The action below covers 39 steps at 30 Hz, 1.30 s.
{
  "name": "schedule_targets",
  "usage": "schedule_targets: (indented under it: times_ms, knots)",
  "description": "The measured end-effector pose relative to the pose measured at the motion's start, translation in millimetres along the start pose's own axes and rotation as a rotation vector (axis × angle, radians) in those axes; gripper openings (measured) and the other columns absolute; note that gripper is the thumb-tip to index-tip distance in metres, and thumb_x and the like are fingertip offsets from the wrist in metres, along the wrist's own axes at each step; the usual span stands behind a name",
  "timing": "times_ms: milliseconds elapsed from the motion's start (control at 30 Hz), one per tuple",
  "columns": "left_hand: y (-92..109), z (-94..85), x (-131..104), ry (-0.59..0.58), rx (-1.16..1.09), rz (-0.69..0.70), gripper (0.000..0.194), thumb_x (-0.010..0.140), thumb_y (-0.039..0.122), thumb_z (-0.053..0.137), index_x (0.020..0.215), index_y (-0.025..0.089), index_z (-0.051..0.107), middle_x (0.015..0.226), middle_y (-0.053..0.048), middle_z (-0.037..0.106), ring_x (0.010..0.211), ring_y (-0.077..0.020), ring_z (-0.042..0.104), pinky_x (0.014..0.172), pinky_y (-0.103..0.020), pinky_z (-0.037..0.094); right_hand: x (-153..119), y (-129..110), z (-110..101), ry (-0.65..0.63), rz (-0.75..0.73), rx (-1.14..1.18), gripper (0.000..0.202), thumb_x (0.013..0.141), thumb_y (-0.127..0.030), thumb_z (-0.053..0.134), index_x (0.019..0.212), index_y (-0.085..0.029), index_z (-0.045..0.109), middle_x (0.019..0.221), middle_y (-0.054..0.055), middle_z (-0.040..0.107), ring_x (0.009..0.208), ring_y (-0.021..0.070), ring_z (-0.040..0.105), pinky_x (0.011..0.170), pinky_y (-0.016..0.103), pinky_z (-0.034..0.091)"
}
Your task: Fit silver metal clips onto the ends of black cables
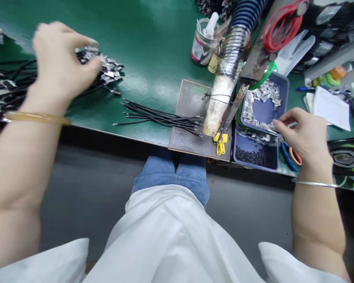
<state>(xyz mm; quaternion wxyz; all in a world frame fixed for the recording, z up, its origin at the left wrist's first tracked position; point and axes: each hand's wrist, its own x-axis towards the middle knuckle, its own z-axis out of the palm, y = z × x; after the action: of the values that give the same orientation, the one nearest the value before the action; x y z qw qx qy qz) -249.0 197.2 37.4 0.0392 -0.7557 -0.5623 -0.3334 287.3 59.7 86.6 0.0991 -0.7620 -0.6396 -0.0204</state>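
Note:
At the left, my left hand [61, 59] is over a pile of black wires with silvery metal connectors [110, 70]. Its thumb and index finger curve apart, and connectors show in the gap between them. My right hand [303, 129] is at the near right corner of a blue-grey tray of small metal connectors [265, 92]. Thumb and fingers there are drawn together; whatever they pinch is too small to make out. Between the hands lies a bundle of short black wires [159, 116], partly on a grey board [191, 102].
A taped flexible duct [224, 82] hangs over the board, beside a metal arm with yellow clips [220, 143]. A second tray [255, 153] holds small black parts. Orange-and-blue-handled pliers [292, 155] lie right of it. A plastic cup [203, 43] stands behind.

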Motion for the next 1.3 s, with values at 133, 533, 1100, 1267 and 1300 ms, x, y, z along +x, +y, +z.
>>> schedule_targets:
  times_ms: [133,533,1100,1267,1300]
  knots:
    - [94.4,18.4,-34.9,-0.198,-0.136,0.253,0.039,0.095,0.048,0.059,0.105,0.015,0.076,0.106,-0.007,0.076,0.102,-0.0237,0.067,0.098,-0.042,0.052,-26.9,-16.0,-9.3,0.013,-0.069,0.069,0.016,0.081,-0.021,0.072,0.077,-0.022,0.057,0.068,0.000,0.061,0.059,0.0112,0.054,0.067,0.027,0.040]
    - [139.3,92.1,-71.5,-0.249,-0.332,0.413,0.033,0.100,0.030,0.046,0.106,0.017,0.076,0.095,-0.011,0.067,0.086,-0.0240,0.062,0.078,-0.039,0.051,-69.2,0.6,56.5,-0.063,-0.147,0.097,0.011,0.094,-0.033,0.048,0.088,-0.023,0.049,0.081,0.005,0.065,0.063,0.0183,0.054,0.066,0.032,0.039]
    - [154.3,59.6,-58.0,0.059,-0.405,0.213,0.020,0.099,0.022,0.055,0.104,0.017,0.074,0.093,-0.003,0.078,0.083,-0.0134,0.068,0.079,-0.030,0.057,-85.3,-8.8,46.1,0.097,-0.036,0.212,0.017,0.091,-0.032,0.059,0.079,-0.023,0.052,0.067,-0.002,0.059,0.060,0.0151,0.056,0.065,0.029,0.045]
    - [164.1,40.6,-41.0,0.171,-0.587,0.069,0.017,0.094,0.018,0.065,0.106,0.017,0.078,0.092,0.000,0.077,0.084,-0.0116,0.068,0.074,-0.028,0.058,-69.7,-28.3,56.2,-0.016,-0.095,0.032,0.009,0.093,-0.027,0.051,0.085,-0.023,0.051,0.073,0.003,0.059,0.064,0.0191,0.054,0.062,0.031,0.035]
    - [165.6,35.9,-39.1,0.123,-0.582,0.053,0.019,0.096,0.020,0.064,0.110,0.018,0.076,0.097,-0.001,0.076,0.088,-0.0124,0.069,0.077,-0.029,0.059,-67.4,-32.3,57.3,-0.026,-0.120,0.003,0.008,0.093,-0.026,0.050,0.086,-0.023,0.051,0.077,0.005,0.060,0.066,0.0198,0.053,0.061,0.032,0.033]
